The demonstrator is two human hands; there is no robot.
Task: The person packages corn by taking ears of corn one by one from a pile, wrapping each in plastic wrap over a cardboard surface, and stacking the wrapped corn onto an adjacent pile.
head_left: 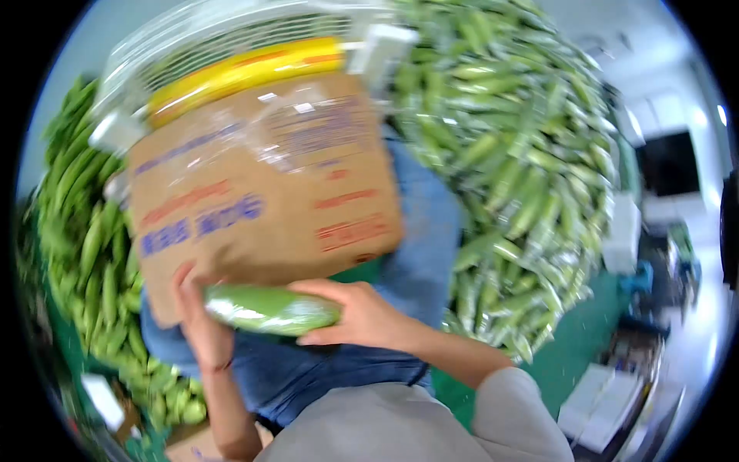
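A green cucumber-like vegetable with a shiny, film-like surface lies level above my lap. My right hand grips its right end between thumb and fingers. At its left end is my left hand, upright, with blurred fingers against that end; how firmly they hold it is unclear. Just beyond my hands, a cardboard box with blue and red print rests over my knees. A yellow roll runs along the box's far edge, in front of a white slatted crate.
A large heap of shiny, wrapped-looking green vegetables fills the right side. More green vegetables are piled at the left. White boxes stand on the green floor at the lower right.
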